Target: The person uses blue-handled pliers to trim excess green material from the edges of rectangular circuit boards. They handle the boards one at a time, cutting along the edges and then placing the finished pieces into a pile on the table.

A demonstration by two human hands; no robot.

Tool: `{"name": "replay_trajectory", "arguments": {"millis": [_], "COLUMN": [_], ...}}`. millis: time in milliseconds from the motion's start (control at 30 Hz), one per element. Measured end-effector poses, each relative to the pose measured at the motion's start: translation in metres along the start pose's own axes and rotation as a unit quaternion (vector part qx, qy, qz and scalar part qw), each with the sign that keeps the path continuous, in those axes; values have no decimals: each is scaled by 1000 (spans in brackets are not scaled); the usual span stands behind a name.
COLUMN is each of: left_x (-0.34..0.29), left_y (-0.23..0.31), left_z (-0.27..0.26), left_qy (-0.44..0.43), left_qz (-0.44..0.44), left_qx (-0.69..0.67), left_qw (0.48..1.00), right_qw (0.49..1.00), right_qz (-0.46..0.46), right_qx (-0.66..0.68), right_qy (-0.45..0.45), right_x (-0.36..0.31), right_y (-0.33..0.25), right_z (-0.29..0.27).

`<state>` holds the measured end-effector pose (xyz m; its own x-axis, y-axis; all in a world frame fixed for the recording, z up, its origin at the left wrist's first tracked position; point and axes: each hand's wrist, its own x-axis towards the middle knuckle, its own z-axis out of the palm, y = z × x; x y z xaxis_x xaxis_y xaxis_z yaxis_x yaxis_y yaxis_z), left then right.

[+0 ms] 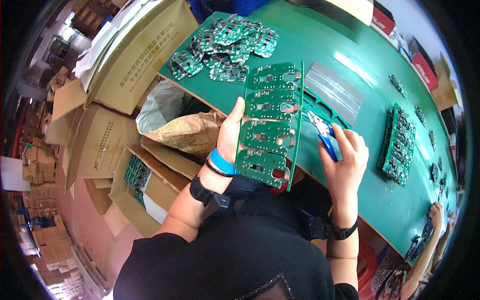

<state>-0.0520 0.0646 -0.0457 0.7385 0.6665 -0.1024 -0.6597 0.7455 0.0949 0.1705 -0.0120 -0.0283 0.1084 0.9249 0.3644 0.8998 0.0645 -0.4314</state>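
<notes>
My left hand (229, 137) grips the left edge of a green circuit board panel (272, 106), held up over the near table edge. Several small boards are joined in a column between two thin side rails. My right hand (347, 162) is closed around blue-handled cutting pliers (327, 145). Their metal jaws point up and left, just right of the panel's right rail, and look apart from it. Behind them, green frame strips (320, 104) lie on the table. My left fingertips are mostly hidden behind the panel.
Loose boards are heaped (235, 44) at the table's far left. A grey flat sheet (334, 90) lies beyond the pliers; a stack of panels (397, 145) stands right. A paper sack (185, 131) and open carton (135, 200) sit left. Another person's hand (436, 215) works at far right.
</notes>
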Motion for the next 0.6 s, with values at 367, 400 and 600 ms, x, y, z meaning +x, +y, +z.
{"name": "replay_trajectory", "arguments": {"millis": [367,400,600], "left_x": [9,9,15], "left_y": [-7,-5,-4], "left_z": [-15,-14,-5], "left_qy": [-16,3,-6], "left_qz": [-26,-22,-79], "left_qx": [-8,-8,4], "left_qw": [999,1000,997], "right_qw": [999,997,994], "right_qz": [27,41,-8], "right_qx": [3,15,-57], "right_qy": [-40,-62,-91], "right_x": [-18,-23,-48], "right_y": [8,14,37], "right_z": [-17,-23,-40]}}
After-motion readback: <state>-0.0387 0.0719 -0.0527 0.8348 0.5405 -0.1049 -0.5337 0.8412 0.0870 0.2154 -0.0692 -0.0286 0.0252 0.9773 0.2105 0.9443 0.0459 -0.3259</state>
